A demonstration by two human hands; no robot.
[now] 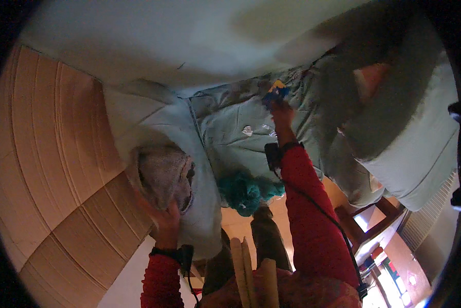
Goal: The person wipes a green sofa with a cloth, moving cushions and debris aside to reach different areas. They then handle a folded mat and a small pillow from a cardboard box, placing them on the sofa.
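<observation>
My left hand (165, 223) holds the lower edge of a rounded grey-brown fabric piece (163, 173), perhaps a knitted cap. Its thumb lies on the near rim, and the other fingers are partly hidden. The piece lies against pale green cloth (153, 115). Farther off, my right hand (282, 111) grips a small blue and yellow object (277, 91), blurred and too small to name surely. It is over creased green cloth. Small whitish scraps (247, 131) lie on that cloth, left of my right wrist. A teal fluffy textile bundle (247, 192) sits at the cloth's near edge.
Corrugated brown cardboard (61, 154) stands along the left. Pale green fabric bulges (403, 161) on the right, above a dark wooden frame (384, 215) and a ribbed white radiator (430, 211). A black cable (323, 208) runs along my right sleeve. Pale strips (240, 261) hang before me.
</observation>
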